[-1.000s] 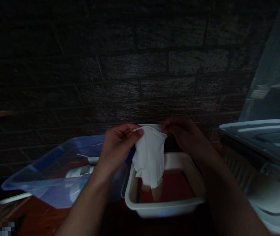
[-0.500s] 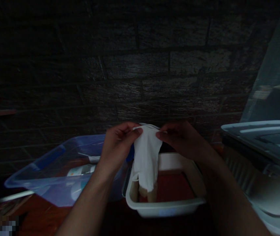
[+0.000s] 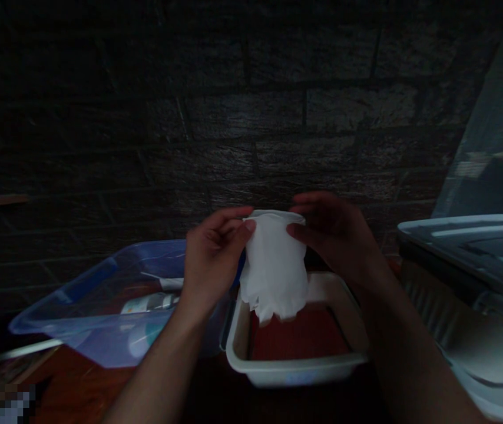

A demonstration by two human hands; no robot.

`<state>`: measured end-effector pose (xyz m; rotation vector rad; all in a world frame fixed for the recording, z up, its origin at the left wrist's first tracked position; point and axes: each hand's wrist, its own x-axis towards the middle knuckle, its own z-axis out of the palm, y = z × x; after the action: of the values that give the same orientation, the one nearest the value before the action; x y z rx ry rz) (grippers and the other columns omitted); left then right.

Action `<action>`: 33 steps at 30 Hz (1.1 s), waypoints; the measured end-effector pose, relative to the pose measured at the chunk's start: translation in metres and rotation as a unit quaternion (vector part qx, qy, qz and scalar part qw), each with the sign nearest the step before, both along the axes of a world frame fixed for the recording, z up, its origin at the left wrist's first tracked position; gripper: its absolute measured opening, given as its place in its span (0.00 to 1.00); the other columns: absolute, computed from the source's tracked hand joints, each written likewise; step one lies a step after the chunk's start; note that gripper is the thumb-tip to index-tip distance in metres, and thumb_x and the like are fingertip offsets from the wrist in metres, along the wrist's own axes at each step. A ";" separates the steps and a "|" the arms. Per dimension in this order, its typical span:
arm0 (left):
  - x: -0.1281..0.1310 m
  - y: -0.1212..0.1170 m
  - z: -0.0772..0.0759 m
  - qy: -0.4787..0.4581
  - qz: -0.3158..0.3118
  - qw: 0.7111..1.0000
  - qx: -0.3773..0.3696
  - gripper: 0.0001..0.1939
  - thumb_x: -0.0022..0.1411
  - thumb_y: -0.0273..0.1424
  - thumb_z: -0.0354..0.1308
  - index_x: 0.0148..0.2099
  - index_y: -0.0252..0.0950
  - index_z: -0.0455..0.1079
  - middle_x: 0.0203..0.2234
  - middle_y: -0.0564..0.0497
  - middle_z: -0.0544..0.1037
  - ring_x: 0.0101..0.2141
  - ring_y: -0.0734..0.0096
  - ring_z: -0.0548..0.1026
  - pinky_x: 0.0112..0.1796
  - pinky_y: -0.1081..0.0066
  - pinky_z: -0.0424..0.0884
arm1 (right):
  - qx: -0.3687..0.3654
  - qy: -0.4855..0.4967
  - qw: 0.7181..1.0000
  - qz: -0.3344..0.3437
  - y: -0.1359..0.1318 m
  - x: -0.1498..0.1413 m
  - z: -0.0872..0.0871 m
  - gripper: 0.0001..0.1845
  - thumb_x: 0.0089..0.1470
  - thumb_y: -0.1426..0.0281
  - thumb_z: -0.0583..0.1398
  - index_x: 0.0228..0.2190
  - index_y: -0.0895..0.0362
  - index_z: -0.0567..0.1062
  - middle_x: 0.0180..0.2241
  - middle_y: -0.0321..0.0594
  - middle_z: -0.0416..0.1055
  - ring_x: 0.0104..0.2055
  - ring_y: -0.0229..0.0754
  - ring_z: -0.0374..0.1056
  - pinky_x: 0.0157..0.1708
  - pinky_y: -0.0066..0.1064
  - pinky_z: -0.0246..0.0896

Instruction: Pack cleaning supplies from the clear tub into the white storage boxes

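Observation:
A white disposable glove hangs with its cuff at the top and its short, bunched finger ends at the bottom. Its body looks puffed out. My left hand pinches the left side of the cuff between thumb and fingers. On the right side of the cuff, my right hand has its thumb against the front, with the fingers somewhat spread behind and above the rim. Beneath the glove stands a white rectangular tub with a reddish-brown bottom; the glove's ends hang over its opening.
Left of the tub is a clear bluish plastic bin holding a bottle and other items. A lidded plastic container stands at the right. Behind everything rises a dark brick wall.
The glove has swelled wider and its hanging finger ends have drawn up from inside the tub. Both hands rose slightly, and the right hand's fingers spread and moved a little right.

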<state>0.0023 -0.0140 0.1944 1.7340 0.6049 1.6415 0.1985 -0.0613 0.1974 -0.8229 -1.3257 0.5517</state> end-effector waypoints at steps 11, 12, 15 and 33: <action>0.014 -0.008 -0.010 0.035 -0.124 0.991 -0.025 0.17 0.66 0.37 0.65 0.55 0.41 0.71 0.27 0.53 0.81 0.27 0.71 0.78 0.29 0.76 0.71 | -0.053 -0.198 0.979 -0.004 -0.011 -0.004 0.004 0.17 0.56 0.56 0.67 0.30 0.59 0.81 0.26 0.35 0.73 0.27 0.37 0.65 0.24 0.27 0.56; 0.015 -0.008 -0.010 0.027 -0.137 0.990 -0.036 0.18 0.65 0.37 0.66 0.55 0.40 0.71 0.28 0.53 0.82 0.29 0.69 0.79 0.30 0.75 0.73 | -0.043 -0.200 0.978 -0.030 -0.011 -0.004 0.004 0.17 0.56 0.56 0.67 0.29 0.59 0.81 0.25 0.34 0.72 0.26 0.36 0.64 0.24 0.26 0.54; 0.016 -0.007 -0.011 0.049 -0.234 0.967 -0.093 0.23 0.60 0.35 0.70 0.56 0.40 0.70 0.36 0.50 0.84 0.36 0.64 0.82 0.38 0.69 0.77 | -0.014 -0.185 0.981 -0.056 -0.013 -0.003 0.007 0.15 0.57 0.58 0.67 0.29 0.59 0.80 0.24 0.34 0.71 0.26 0.35 0.63 0.23 0.26 0.54; 0.016 -0.009 -0.024 0.175 -0.301 0.922 -0.171 0.17 0.62 0.38 0.69 0.51 0.38 0.78 0.41 0.49 0.84 0.40 0.62 0.81 0.41 0.67 0.77 | 0.003 -0.152 0.986 0.069 -0.012 -0.002 0.008 0.12 0.59 0.61 0.67 0.32 0.58 0.82 0.30 0.35 0.77 0.32 0.38 0.70 0.31 0.28 0.63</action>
<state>0.0184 -0.0232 0.1706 1.7258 0.4214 0.7597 0.1965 -0.0738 0.2050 -0.8360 -1.6739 0.5448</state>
